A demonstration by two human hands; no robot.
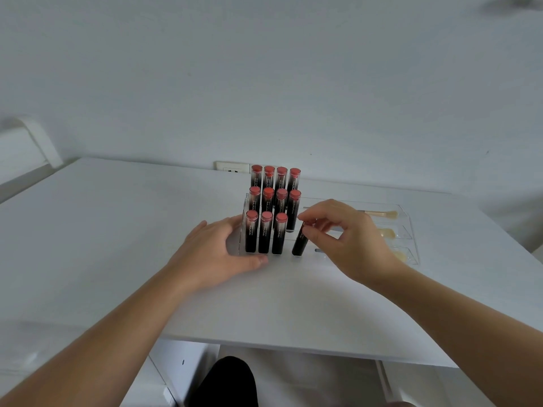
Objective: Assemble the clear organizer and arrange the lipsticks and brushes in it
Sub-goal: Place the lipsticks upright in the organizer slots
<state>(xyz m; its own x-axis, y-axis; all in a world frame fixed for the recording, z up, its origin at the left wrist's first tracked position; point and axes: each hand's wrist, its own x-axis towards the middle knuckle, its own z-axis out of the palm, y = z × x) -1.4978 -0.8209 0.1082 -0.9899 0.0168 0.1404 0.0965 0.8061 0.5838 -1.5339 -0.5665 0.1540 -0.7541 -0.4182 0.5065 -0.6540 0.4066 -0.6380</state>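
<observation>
A clear stepped organizer (407, 214) stands on the white table (117, 230). Its left part holds several black lipsticks with red caps (268, 193) upright in three rows. My right hand (346, 239) pinches the top of one more black lipstick (299, 245), which stands tilted in the front row's rightmost slot. My left hand (217, 254) rests against the organizer's left front corner, thumb along the base. Three brushes with pale bristles (386, 213) lie in the trays on the right, partly hidden behind my right hand.
A wall socket (232, 168) sits on the white wall just behind the lipsticks. The table's front edge (293, 346) runs below my forearms, with a white drawer unit (176, 365) and my dark-clothed knee (226, 380) under it.
</observation>
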